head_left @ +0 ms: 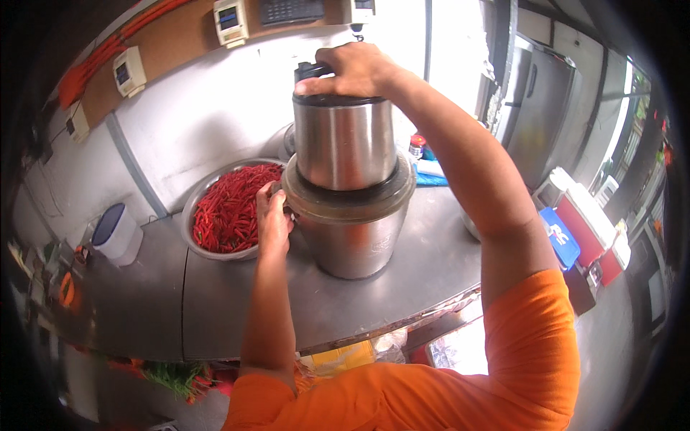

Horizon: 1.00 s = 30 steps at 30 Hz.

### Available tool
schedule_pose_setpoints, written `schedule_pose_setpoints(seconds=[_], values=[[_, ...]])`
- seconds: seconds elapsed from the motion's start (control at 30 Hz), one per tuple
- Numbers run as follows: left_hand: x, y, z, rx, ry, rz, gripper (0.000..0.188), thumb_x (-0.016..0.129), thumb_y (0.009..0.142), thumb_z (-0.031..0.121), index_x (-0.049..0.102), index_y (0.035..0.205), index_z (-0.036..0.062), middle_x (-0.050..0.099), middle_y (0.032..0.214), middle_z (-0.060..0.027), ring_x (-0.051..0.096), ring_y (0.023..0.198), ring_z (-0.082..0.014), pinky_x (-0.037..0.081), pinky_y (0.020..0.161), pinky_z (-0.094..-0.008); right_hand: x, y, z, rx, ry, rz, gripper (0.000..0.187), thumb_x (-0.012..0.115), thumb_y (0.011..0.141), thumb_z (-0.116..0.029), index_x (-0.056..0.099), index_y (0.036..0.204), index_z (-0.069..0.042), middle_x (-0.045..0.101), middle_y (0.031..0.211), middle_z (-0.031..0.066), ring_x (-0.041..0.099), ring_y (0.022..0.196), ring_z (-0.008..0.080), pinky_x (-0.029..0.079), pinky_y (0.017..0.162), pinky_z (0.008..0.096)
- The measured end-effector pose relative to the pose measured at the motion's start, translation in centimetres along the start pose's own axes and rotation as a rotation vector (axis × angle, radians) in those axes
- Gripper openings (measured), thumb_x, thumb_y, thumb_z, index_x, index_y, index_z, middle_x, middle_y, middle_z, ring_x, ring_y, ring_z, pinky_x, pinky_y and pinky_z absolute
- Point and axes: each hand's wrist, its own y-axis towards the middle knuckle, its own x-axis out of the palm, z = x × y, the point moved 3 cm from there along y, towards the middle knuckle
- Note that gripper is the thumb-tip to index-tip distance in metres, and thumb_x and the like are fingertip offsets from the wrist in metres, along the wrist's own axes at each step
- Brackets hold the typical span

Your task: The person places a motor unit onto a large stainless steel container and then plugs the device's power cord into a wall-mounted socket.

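Note:
A large steel food chopper stands upright on the metal worktop point(374, 294). It has a steel bowl point(352, 244), a clear lid point(305, 202) and a cylindrical steel motor head point(341, 140) with a black top. From above, my right hand point(356, 68) grips the motor head's black top, its thumb near the front edge, beside a black handle point(307, 72). My left hand point(273, 221) is closed around the bowl's left side, just under the lid rim; part of its grip is hidden. Right behind that hand sits a metal basin point(188, 215) heaped with red chillies point(230, 212).
A white tub with a blue lid point(118, 233) stands at the far left of the worktop. Behind the chopper, at right, are a red-lidded jar point(417, 146) and a blue packet point(431, 172). A refrigerator point(535, 108) and red-and-white cooler boxes point(575, 215) stand at right.

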Motion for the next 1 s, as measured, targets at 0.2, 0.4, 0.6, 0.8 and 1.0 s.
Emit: schedule_pose_setpoints(seconds=[0.2,0.4,0.6,0.8,1.0], values=[[0.3,0.1,0.2,0.015,0.019,0.019,0.035,0.053,0.093,0.025,0.050,0.126,0.0153,0.054,0.090,-0.0007,0.044,0.058,-0.0060,0.029,0.045,-0.0223,0.1,0.3,0.2,-0.005,-0.009,0.022,0.102,0.047,0.067,-0.094,0.071,0.106,-0.003,0.071,0.094,0.0222,0.069,0.096,0.0373,0.053,0.087,0.0469],[0.2,0.8,0.0,-0.020,-0.031,-0.039,0.035,0.051,0.094,0.024,0.049,0.128,0.0140,0.058,0.094,-0.0028,0.047,0.058,-0.0071,0.029,0.043,-0.0221,-0.6,-0.3,-0.5,0.030,-0.013,-0.001,0.108,0.044,0.064,-0.097,0.071,0.106,-0.001,0.072,0.094,0.0208,0.070,0.094,0.0360,0.055,0.085,0.0451],[0.1,0.7,0.0,-0.018,-0.003,-0.013,0.039,0.050,0.092,0.027,0.051,0.129,0.0159,0.057,0.097,-0.0010,0.050,0.063,-0.0081,0.034,0.046,-0.0226,-1.1,-0.8,-0.5,0.013,0.038,0.021,0.109,0.046,0.064,-0.095,0.069,0.112,-0.001,0.071,0.094,0.0221,0.069,0.094,0.0375,0.054,0.086,0.0435],[0.2,0.2,0.0,-0.005,-0.006,0.006,0.037,0.051,0.092,0.027,0.052,0.127,0.0160,0.057,0.096,-0.0004,0.049,0.062,-0.0066,0.032,0.045,-0.0218,-0.9,-0.7,0.1,-0.016,0.076,0.017,0.107,0.045,0.064,-0.096,0.071,0.107,-0.001,0.071,0.093,0.0227,0.069,0.094,0.0376,0.053,0.084,0.0438],[0.6,0.9,0.2,-0.018,-0.023,-0.004,0.035,0.049,0.093,0.027,0.052,0.126,0.0163,0.059,0.096,-0.0009,0.050,0.062,-0.0070,0.032,0.043,-0.0215,-1.5,-1.0,-0.2,0.021,0.114,-0.037,0.103,0.048,0.067,-0.093,0.071,0.108,-0.002,0.071,0.103,0.0197,0.067,0.102,0.0351,0.052,0.090,0.0430]])
